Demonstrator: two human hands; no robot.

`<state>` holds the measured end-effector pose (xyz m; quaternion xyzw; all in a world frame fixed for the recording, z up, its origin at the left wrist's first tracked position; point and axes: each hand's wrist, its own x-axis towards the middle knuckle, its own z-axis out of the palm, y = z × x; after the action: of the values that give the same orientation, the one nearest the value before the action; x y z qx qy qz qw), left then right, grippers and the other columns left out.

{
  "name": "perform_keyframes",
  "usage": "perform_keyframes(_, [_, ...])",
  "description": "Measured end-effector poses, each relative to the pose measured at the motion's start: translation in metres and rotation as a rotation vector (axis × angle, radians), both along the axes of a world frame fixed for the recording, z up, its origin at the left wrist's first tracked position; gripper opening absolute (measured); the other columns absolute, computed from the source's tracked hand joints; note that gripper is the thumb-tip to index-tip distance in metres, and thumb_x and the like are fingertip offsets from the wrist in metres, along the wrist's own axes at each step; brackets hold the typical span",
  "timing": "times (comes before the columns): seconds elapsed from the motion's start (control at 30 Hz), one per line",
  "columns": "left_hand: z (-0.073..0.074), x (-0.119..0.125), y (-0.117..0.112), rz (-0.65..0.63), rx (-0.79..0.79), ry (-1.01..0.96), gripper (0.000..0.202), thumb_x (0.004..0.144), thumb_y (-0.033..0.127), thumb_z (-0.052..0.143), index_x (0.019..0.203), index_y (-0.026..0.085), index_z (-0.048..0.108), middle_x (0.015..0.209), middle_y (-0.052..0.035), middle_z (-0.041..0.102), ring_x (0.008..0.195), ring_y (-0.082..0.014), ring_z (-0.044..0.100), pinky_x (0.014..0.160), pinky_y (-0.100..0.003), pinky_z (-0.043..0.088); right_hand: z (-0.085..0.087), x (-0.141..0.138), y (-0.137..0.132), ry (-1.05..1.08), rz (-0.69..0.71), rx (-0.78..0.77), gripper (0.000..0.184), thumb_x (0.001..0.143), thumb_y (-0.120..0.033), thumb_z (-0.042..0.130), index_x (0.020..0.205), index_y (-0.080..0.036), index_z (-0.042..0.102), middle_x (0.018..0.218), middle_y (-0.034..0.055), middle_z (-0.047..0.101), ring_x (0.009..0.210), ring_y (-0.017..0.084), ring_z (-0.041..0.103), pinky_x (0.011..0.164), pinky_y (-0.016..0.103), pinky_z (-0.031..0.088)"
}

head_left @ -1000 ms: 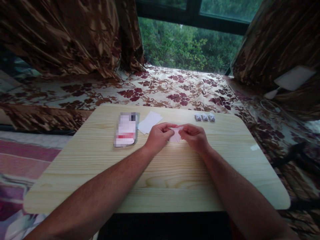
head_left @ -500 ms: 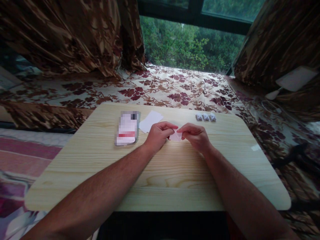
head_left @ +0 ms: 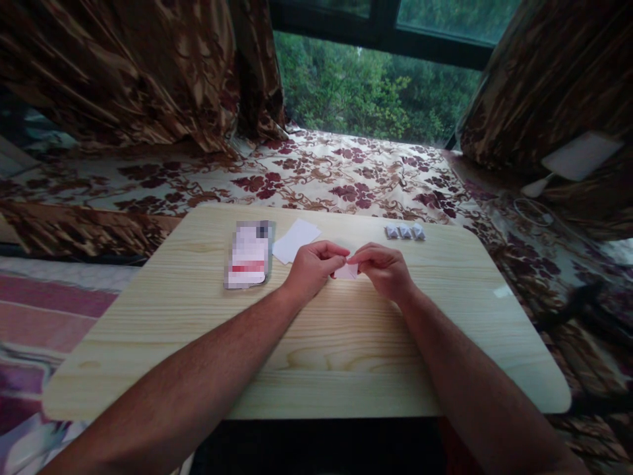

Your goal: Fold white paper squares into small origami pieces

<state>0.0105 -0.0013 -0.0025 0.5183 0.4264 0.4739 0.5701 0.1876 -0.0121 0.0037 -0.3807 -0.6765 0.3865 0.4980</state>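
A small piece of white paper [head_left: 345, 271] with crease lines is held just above the middle of the table. Closed on its left edge is my left hand [head_left: 315, 267], thumb and index finger pinching it. My right hand [head_left: 383, 265] pinches the right side, its fingertips close to the left ones at the paper's top edge. The fingers cover part of the paper. Behind my left hand lie flat white paper sheets [head_left: 297, 239]. Three small folded paper shapes [head_left: 405, 231] sit in a row beyond my right hand.
A pale wooden table [head_left: 356, 349] with rounded corners spans the view. Left of the sheets lies a blurred-out object like a phone [head_left: 248, 254]. A small whitish patch [head_left: 502, 291] shows near the right edge. Floral cloth [head_left: 351, 165] covers the ledge behind.
My right fingertips have shifted slightly left along the paper's top edge, nearer my left fingers. Both hands still grip the paper. The whole view has moved a little.
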Motion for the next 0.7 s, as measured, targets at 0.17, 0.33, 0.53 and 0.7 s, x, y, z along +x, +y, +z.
perform_keyframes(0.17, [0.0023,0.0018,-0.0017,0.060,0.029,-0.004,0.020,0.067,0.025,0.074,0.083,0.013,0.073,0.058,0.0014,0.062,0.052,-0.0089,0.053,0.050,-0.021,0.041,0.0029,-0.0012,-0.0004,0.075,0.023,-0.116,0.023,0.074,-0.016,0.059,0.089,-0.020,0.076,0.073,0.0014,0.065,0.063,0.012,0.059,0.059,0.026,0.049])
perform_keyframes(0.33, [0.0034,0.0025,-0.0002,0.210,0.108,-0.031,0.020,0.070,0.026,0.072,0.087,0.014,0.072,0.060,0.0021,0.062,0.053,-0.0081,0.053,0.052,-0.020,0.041,0.0024,-0.0044,0.0000,0.168,-0.010,-0.332,0.030,0.074,-0.031,0.070,0.102,-0.019,0.066,0.068,-0.0017,0.065,0.056,0.013,0.060,0.052,0.025,0.050])
perform_keyframes(0.53, [0.0030,0.0041,-0.0014,0.186,0.091,-0.064,0.023,0.069,0.029,0.074,0.087,0.015,0.067,0.066,0.0020,0.064,0.055,-0.0097,0.057,0.054,-0.022,0.049,-0.0024,-0.0064,0.0012,0.029,-0.109,-0.307,0.026,0.077,-0.040,0.071,0.070,-0.017,0.062,0.058,0.0003,0.064,0.047,0.011,0.056,0.045,0.023,0.044])
perform_keyframes(0.7, [0.0074,0.0034,-0.0035,0.048,0.064,0.019,0.033,0.067,0.034,0.078,0.092,0.015,0.066,0.072,0.0010,0.064,0.062,-0.0105,0.056,0.054,-0.021,0.045,-0.0037,-0.0044,0.0004,-0.071,-0.155,-0.193,0.026,0.080,-0.038,0.069,0.067,-0.017,0.061,0.053,-0.0018,0.059,0.045,0.009,0.047,0.044,0.022,0.034])
